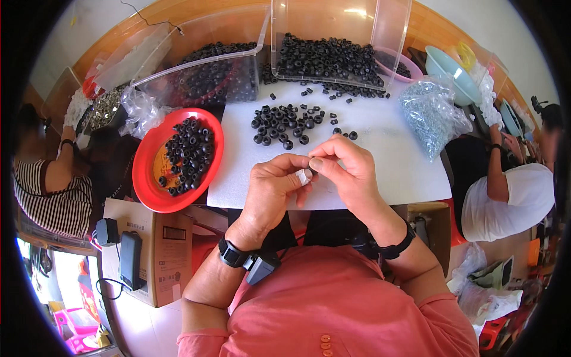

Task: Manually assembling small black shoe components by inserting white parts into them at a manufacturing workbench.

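Just in front of the near edge of the white foam board (380, 172), my two hands meet with fingertips pinched together. My left hand (270, 187), with white tape round its thumb, is closed on a small dark part (313, 171), mostly hidden by the fingers. The thumb and forefinger of my right hand (354, 172) close on the same part from the other side. Beyond them, a loose pile of small black round parts with holes (285, 125) lies on the board. A red oval tray (146, 189) at the left holds more such black parts.
Two clear plastic bins, one upright (241, 77) and one tipped (327, 18), hold many black parts at the back. A plastic bag of small silvery pieces (431, 113) lies right, near a pale green basin (449, 68). A carton (160, 238) stands lower left. People sit on both sides.
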`<action>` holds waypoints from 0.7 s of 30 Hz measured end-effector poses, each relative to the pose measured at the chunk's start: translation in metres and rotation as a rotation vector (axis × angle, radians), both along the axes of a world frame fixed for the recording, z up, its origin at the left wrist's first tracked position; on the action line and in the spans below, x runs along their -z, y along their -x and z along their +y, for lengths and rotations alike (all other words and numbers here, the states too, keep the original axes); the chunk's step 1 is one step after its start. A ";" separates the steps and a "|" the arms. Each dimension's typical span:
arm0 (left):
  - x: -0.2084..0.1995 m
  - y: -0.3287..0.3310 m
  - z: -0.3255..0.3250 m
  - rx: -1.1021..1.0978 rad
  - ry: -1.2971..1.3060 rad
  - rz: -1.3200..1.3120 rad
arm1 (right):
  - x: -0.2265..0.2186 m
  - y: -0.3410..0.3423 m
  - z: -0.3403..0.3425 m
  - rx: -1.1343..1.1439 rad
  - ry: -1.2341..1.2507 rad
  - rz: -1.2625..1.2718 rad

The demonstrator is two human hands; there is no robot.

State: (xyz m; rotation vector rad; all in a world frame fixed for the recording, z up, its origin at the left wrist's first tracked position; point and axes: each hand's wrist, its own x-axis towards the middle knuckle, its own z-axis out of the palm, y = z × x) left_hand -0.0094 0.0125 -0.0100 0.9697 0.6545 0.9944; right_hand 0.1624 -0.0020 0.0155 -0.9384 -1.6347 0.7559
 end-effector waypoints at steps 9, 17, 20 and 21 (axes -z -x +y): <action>-0.003 -0.001 -0.001 -0.013 0.039 -0.044 | 0.004 -0.007 0.004 0.051 -0.054 -0.040; 0.000 -0.002 -0.002 -0.033 0.026 -0.023 | -0.003 -0.005 0.001 0.076 -0.131 -0.151; -0.005 -0.003 -0.003 -0.037 0.031 0.007 | -0.004 -0.003 -0.001 0.077 -0.162 -0.157; -0.006 -0.004 -0.003 -0.044 0.034 0.018 | -0.005 -0.003 -0.001 0.068 -0.163 -0.139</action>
